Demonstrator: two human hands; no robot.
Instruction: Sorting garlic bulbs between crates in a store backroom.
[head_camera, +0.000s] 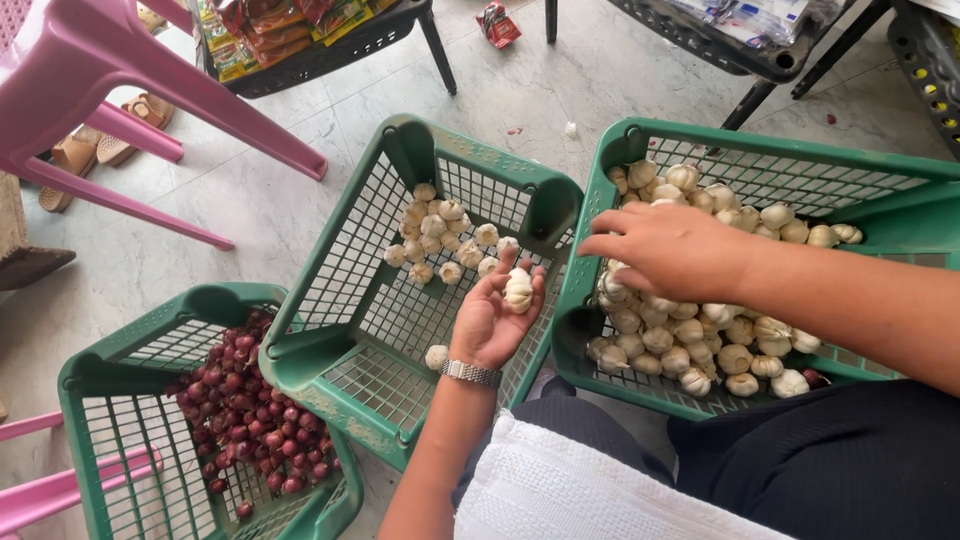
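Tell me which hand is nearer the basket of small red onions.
Left. The left hand, cupping a garlic bulb, is over the middle basket beside the red-onion basket; the right hand reaches over the far garlic basket.

- A green basket (100, 400) at near left holds small red onions (250, 410).
- Pink plastic chair legs (170, 100) slant across the far left.
- Tan sandals (100, 145) lie beneath them on the pale marble floor (560, 80).
- A black crate of colourful packets (290, 35) stands far off.
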